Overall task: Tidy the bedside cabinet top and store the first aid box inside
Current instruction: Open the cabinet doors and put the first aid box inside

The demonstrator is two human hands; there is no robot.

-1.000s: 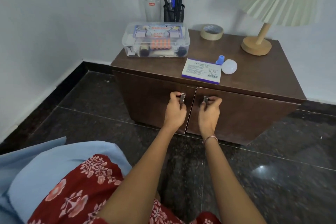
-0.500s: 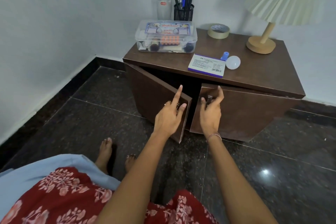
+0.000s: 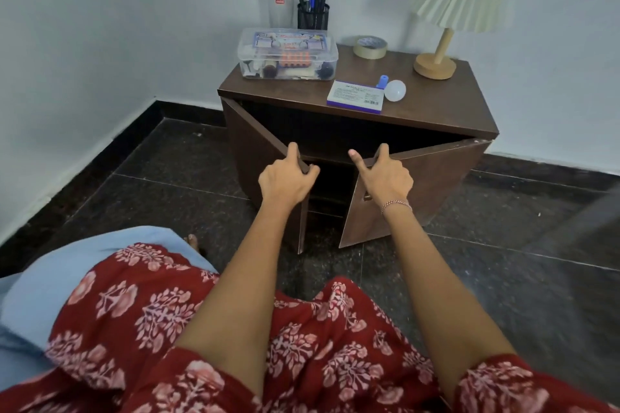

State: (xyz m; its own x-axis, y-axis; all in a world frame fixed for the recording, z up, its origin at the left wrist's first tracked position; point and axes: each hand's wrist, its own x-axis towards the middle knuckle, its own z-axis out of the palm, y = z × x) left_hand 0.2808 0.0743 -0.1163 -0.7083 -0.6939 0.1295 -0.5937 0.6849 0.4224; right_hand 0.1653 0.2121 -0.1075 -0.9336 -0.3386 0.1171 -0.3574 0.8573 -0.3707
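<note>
The brown bedside cabinet (image 3: 429, 100) stands against the wall with both doors swung wide open. My left hand (image 3: 285, 179) grips the top edge of the left door (image 3: 255, 151). My right hand (image 3: 385, 178) holds the top edge of the right door (image 3: 432, 184). The cabinet's inside is dark. The clear first aid box (image 3: 288, 54) sits on the top's back left. A white and purple medicine carton (image 3: 355, 96) lies near the front edge, with a small blue cap (image 3: 382, 81) and a white round ball (image 3: 395, 90) beside it.
A roll of tape (image 3: 370, 47), a wooden lamp (image 3: 446, 20), a drinking glass (image 3: 280, 7) and a black pen holder (image 3: 313, 15) line the back of the top. Dark tiled floor surrounds the cabinet. My red floral clothing and a blue cushion (image 3: 50, 285) fill the foreground.
Both doors went from closed to wide open. My hands shifted from the handles to the doors' top edges and spread apart. The camera moved back.
</note>
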